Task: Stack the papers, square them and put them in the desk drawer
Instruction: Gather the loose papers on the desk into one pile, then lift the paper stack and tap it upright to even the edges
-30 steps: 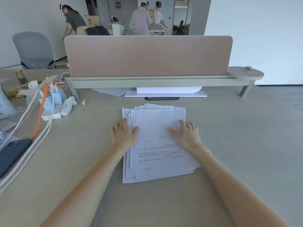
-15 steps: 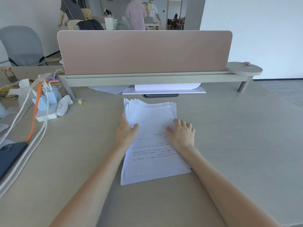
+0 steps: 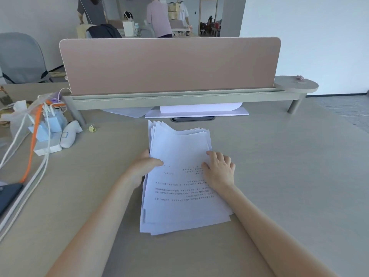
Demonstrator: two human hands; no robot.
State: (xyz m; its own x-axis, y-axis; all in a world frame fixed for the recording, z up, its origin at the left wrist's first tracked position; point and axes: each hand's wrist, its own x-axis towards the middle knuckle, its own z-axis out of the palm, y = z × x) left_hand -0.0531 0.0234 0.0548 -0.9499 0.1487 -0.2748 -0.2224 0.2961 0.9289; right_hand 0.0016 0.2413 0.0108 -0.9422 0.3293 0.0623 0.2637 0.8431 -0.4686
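While the papers (image 3: 180, 176) lie in a loose, fanned stack on the middle of the desk (image 3: 289, 176), we hold them from both sides. The sheets are not yet squared: their far corners splay apart toward the left, and the near edges step out one below another. The top sheet carries printed lines that read upside down from our side.

Our left hand (image 3: 143, 168) grips the stack's left edge, thumb lying over the top sheet and fingers tucked out of sight under or beside the pile. Our right hand (image 3: 218, 170) rests flat and unclenched on the right part of the top sheet, fingers spread, grasping nothing.

Beyond the stack, a pink divider panel (image 3: 169, 64) stands on a raised shelf (image 3: 179, 98), with a white sheet (image 3: 199, 107) and a flat white board (image 3: 196, 114) lying under it. A small yellow binder clip (image 3: 92, 128) sits to the left, near a white handheld device (image 3: 68, 135) and a power strip (image 3: 48, 147) crowded with chargers and white and orange cables (image 3: 33, 142). At the far left edge a dark phone (image 3: 9, 196) lies on the desk. People stand in the room behind the panel.
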